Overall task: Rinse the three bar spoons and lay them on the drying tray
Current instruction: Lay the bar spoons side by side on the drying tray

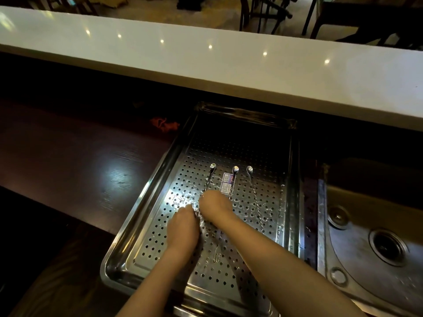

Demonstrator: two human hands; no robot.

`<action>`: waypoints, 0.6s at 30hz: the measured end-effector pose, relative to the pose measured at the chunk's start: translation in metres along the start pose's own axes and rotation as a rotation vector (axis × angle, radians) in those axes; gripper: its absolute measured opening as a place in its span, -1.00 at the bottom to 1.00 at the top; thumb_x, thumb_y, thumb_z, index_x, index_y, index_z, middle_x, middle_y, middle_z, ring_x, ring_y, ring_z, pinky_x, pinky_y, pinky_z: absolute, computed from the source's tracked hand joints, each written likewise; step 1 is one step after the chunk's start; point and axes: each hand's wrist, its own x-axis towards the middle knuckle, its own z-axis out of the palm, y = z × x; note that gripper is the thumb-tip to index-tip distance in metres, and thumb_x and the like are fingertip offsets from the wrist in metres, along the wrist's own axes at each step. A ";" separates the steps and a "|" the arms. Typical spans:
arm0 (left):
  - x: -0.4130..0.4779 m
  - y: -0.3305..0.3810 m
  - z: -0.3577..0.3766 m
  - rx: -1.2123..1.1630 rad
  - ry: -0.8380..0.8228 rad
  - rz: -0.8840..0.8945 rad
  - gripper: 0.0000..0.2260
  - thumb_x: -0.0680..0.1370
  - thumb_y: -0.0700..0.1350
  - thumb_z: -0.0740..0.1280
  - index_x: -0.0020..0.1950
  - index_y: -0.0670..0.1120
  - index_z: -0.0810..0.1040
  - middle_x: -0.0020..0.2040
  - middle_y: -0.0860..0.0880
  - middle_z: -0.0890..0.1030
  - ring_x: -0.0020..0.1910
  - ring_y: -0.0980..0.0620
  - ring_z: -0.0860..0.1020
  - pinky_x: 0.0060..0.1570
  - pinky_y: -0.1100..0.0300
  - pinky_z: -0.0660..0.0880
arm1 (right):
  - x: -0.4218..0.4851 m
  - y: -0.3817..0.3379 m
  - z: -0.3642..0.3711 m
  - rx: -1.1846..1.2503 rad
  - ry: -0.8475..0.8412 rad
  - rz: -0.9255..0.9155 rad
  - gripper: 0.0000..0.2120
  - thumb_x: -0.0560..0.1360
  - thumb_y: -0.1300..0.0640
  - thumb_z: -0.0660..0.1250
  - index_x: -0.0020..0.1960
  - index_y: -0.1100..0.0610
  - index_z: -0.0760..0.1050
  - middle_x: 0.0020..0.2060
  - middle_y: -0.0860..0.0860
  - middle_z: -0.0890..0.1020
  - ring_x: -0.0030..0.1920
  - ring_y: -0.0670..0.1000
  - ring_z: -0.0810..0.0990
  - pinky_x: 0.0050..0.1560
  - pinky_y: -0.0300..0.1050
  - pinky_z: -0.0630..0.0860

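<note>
On the left lies a dark wooden counter, and just beside it the perforated steel drying tray, with a sink to its right. All three bar spoons lie on the tray, bowls pointing away from the person and roughly side by side: the left spoon, the middle spoon lying over a small label, and the right spoon a little apart. Water beads on the tray around them, so the rinsing looks done and the laying-down seems nearly complete; what remains is probably only settling the left spoon and letting go. The left hand is curled with its fingertips meeting the lower shaft of the left spoon, seemingly pinching it lightly. The right hand rests just beside it, fingers bent down toward the same shaft; whether it actually clasps the shaft cannot be told.
</note>
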 end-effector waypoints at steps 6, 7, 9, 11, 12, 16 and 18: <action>-0.001 -0.003 0.002 -0.056 0.020 0.014 -0.92 0.56 -0.14 0.25 -0.09 -0.12 0.48 -0.22 0.03 0.47 -0.28 0.12 0.41 -0.39 0.37 0.21 | -0.019 0.074 -0.046 -0.071 0.326 0.195 -0.77 0.60 0.21 0.12 0.19 0.26 0.43 -0.05 0.16 0.64 -0.09 0.15 0.62 -0.24 -0.08 0.48; -0.003 -0.003 0.002 -0.069 0.035 0.012 -0.92 0.56 -0.13 0.26 -0.10 -0.12 0.47 -0.22 0.03 0.47 -0.28 0.10 0.42 -0.36 0.35 0.24 | -0.024 0.086 -0.052 -0.137 0.293 0.237 -0.76 0.60 0.19 0.13 0.21 0.26 0.41 0.02 0.17 0.63 -0.03 0.16 0.62 -0.21 -0.07 0.49; -0.006 0.002 0.002 -0.101 0.083 0.013 -0.91 0.55 -0.10 0.28 -0.12 -0.10 0.44 -0.20 0.04 0.44 -0.25 0.07 0.43 -0.28 0.27 0.29 | -0.030 0.098 -0.053 -0.228 0.163 0.282 -0.76 0.59 0.16 0.15 0.17 0.23 0.47 0.07 0.15 0.62 0.02 0.15 0.62 -0.13 -0.09 0.51; -0.007 0.010 0.002 -0.096 0.117 0.029 -0.91 0.53 -0.09 0.30 -0.05 -0.09 0.45 -0.14 0.04 0.44 -0.21 0.08 0.39 -0.24 0.24 0.28 | -0.032 0.104 -0.046 -0.263 0.055 0.299 -0.77 0.59 0.16 0.16 0.12 0.20 0.54 0.10 0.13 0.62 0.05 0.13 0.61 -0.08 -0.10 0.51; -0.007 0.013 0.003 -0.084 0.113 0.033 -0.88 0.53 -0.09 0.30 0.00 -0.11 0.46 -0.10 0.01 0.46 -0.19 0.09 0.37 -0.23 0.24 0.28 | -0.033 0.104 -0.042 -0.267 0.026 0.305 -0.77 0.58 0.19 0.16 0.13 0.19 0.54 0.12 0.13 0.61 0.07 0.13 0.60 -0.05 -0.08 0.52; 0.003 0.017 0.009 -0.055 0.063 0.019 -0.88 0.55 -0.15 0.25 0.04 -0.16 0.44 -0.03 -0.09 0.52 -0.17 0.05 0.36 -0.23 0.20 0.29 | -0.034 0.104 -0.029 -0.275 0.033 0.268 -0.73 0.53 0.36 0.18 0.17 0.22 0.53 0.15 0.16 0.59 0.10 0.16 0.59 -0.01 -0.02 0.54; 0.007 0.015 0.011 -0.039 0.075 0.016 -0.93 0.55 -0.22 0.22 0.01 -0.17 0.45 -0.06 -0.10 0.53 -0.20 0.03 0.38 -0.27 0.20 0.28 | -0.034 0.104 -0.023 -0.261 0.042 0.246 -0.74 0.52 0.36 0.18 0.12 0.22 0.55 0.09 0.14 0.63 0.04 0.15 0.62 -0.07 -0.05 0.55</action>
